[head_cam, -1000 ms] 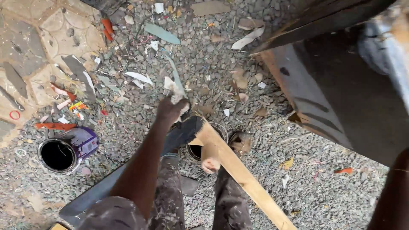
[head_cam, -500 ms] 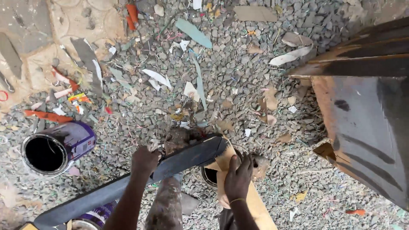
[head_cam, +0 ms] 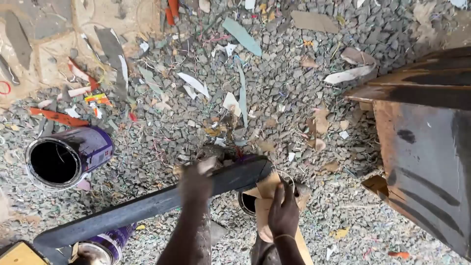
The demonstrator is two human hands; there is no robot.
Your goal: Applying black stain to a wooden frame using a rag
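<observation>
The left hand point(head_cam: 196, 179) is gripping a long black board point(head_cam: 152, 203) (stiff, probably heavy, best held mid-length) lying across the gravel; the right hand point(head_cam: 283, 213) is pressing flat on a wooden strip point(head_cam: 267, 189).

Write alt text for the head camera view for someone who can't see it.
Seen from above, a person's left hand rests on a long black-painted board while the right hand steadies a bare wooden strip over a small can. Around them lies gravel ground strewn with scraps, with an open purple paint can at left and a dark-streaked wooden panel at right.
</observation>
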